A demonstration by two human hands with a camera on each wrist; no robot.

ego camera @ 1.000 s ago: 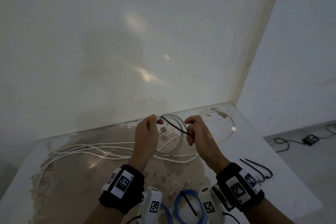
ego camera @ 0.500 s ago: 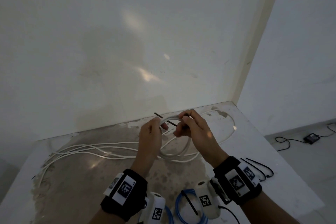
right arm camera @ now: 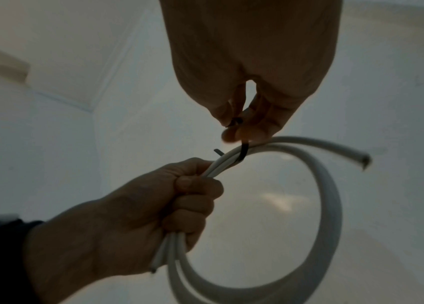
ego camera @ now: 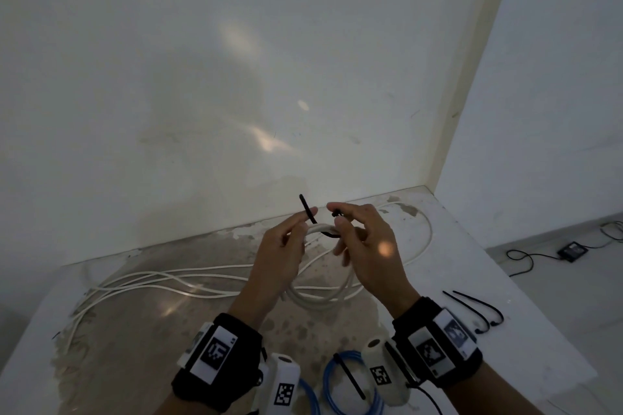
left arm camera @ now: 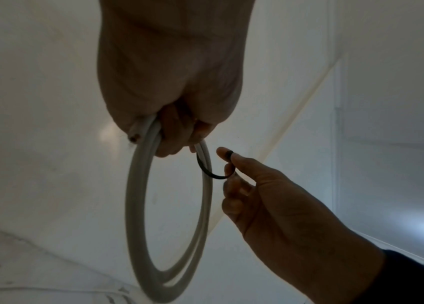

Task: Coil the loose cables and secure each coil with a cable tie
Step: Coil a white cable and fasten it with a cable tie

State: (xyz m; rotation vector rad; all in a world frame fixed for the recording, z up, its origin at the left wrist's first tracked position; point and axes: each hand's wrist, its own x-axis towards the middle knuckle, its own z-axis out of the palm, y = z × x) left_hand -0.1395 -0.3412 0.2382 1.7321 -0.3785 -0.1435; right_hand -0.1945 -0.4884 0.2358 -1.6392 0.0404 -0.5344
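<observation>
change: a second ago the black cable tie (ego camera: 308, 210) was stretched straight between both hands in front of the white cable coil (ego camera: 317, 293); now it's looped under the coil strands, tail sticking up by the left fingers, head end at the right fingertips.
meaning: my read, wrap is done, threading tail into head is next. not locked yet.
left hand (ego camera: 279, 259): fingers curled round the bunched coil strands, holding the coil up above the table; thumb and forefinger near the tie tail, can't tell if they pinch it.
right hand (ego camera: 367, 246): thumb and forefinger pinch the tie's head end, other fingers loosely spread.
coil: smooth round white jacket, semi-stiff, a few turns in a rough ring; cut end pokes out past the left fist in the right wrist view. the rest of the white cable (ego camera: 188, 280) trails uncoiled in long waves toward the table's left edge and curves toward its far right corner.
tie: thin flat black plastic strip, springy, bent into a u round the strands.
table (ego camera: 118, 347): white slab, worn, brown-stained patch in the middle.
blue cable coil (ego camera: 340, 384): at the near edge, glossy, with a black tie lying on it.
spare cable ties (ego camera: 472, 310): two, black, near the right edge, curved.
risk: the stiff cable may spring open if the left grip eases before the tie locks.
</observation>
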